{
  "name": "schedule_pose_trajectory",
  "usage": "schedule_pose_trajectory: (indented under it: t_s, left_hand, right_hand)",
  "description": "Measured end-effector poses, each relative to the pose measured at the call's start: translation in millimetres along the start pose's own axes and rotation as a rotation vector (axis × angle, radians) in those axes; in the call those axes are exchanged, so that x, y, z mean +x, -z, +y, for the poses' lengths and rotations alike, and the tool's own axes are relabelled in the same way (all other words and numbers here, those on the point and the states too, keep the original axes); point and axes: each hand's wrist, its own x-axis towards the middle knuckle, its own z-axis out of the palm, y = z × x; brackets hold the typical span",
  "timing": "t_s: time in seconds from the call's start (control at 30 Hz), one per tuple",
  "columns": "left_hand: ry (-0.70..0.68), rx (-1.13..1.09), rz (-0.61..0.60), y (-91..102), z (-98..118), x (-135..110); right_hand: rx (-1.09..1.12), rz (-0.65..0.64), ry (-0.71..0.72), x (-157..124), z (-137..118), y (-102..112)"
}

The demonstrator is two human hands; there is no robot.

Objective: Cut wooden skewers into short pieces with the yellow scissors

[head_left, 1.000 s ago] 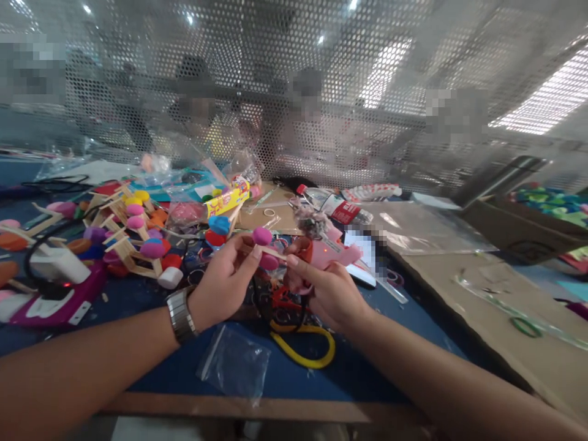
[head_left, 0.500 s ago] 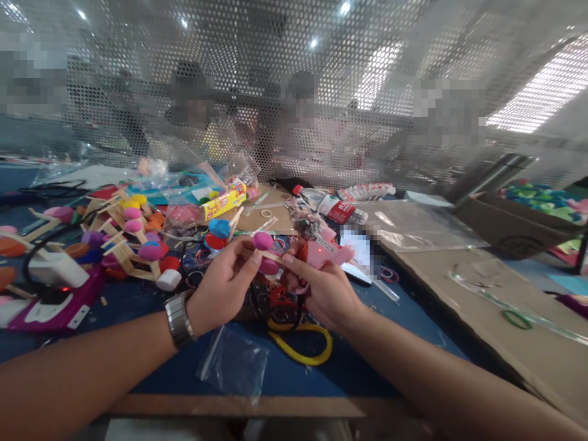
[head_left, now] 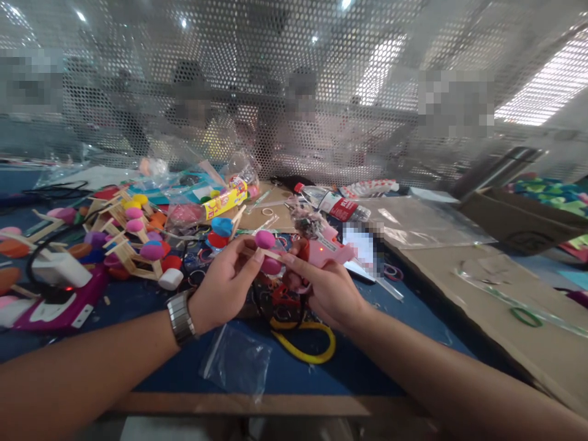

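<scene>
Between my two hands is a small wooden stick (head_left: 272, 253) with bright pink round pieces, one (head_left: 265, 239) above it and one (head_left: 271, 266) below. My left hand (head_left: 227, 278), a metal watch on its wrist, pinches the stick's left part between thumb and fingers. At the stick's right end, the thumb and fingers of my right hand (head_left: 328, 288) are closed. Just beyond the right hand sits a pink glue gun (head_left: 328, 246) with a small lit red light; whether the hand touches it is hidden.
Stick-and-disc pieces (head_left: 138, 248) crowd the left, beside a purple power strip (head_left: 64, 306). A plastic bottle (head_left: 337, 205) lies behind. A yellow loop (head_left: 316, 355) and a clear bag (head_left: 239, 361) lie in front. Cardboard (head_left: 459, 288) and a box (head_left: 519, 220) are right.
The view has shifted very slightly. Both hands keep their hold on the stick, with almost no visible movement.
</scene>
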Motion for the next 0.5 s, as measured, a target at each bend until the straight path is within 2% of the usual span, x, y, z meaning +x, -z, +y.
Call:
schedule_pose_trajectory:
  t_s: [0.5]
  left_hand:
    - [-0.012, -0.023, -0.024, -0.4, 1.8, 1.4]
  right_hand:
    - [-0.008, -0.007, 0.020, 0.8, -4.5, -0.9]
